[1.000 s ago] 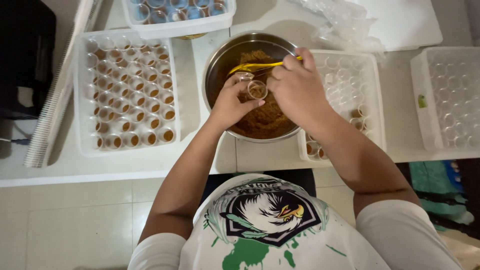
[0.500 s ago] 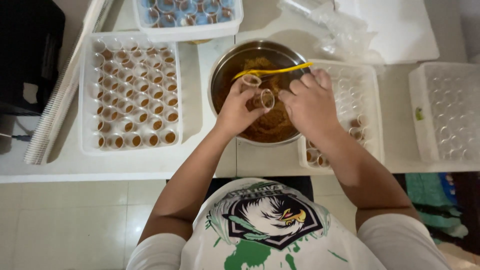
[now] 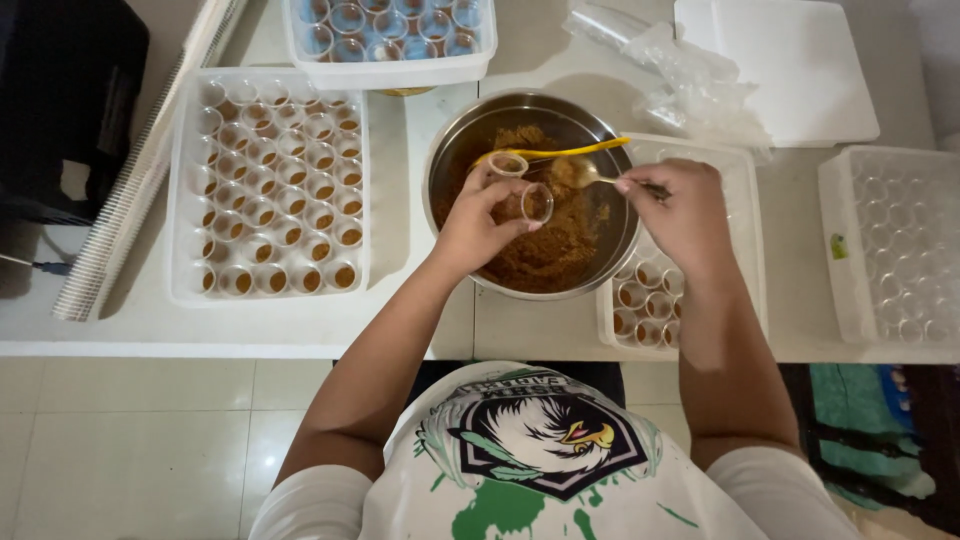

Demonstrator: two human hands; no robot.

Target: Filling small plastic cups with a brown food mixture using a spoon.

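The left hand (image 3: 480, 220) pinches two small clear cups (image 3: 536, 202) over the metal bowl (image 3: 450, 160), one tipped on its side with its mouth facing right, toward the spoon (image 3: 585, 175). The other cup sits just beyond it, mouth up. The right hand (image 3: 685, 215) is closed around the spoon's handle, whose long axis runs left to right, so the spoon's bowl lies just right of the tipped cup, almost touching its rim. A yellow spoon (image 3: 570, 152) rests across the far side of the bowl.

The bowl is shiny steel and round, holding a coarse, crumbly brown powder (image 3: 545, 255). To the left, a white plastic tray (image 3: 185, 290) holds rows of cups with brown fill at their bottoms. Under the right arm sits another tray (image 3: 745, 240) with a few filled cups at its near end. A tray of empty clear cups (image 3: 850, 260) stands at the far right.
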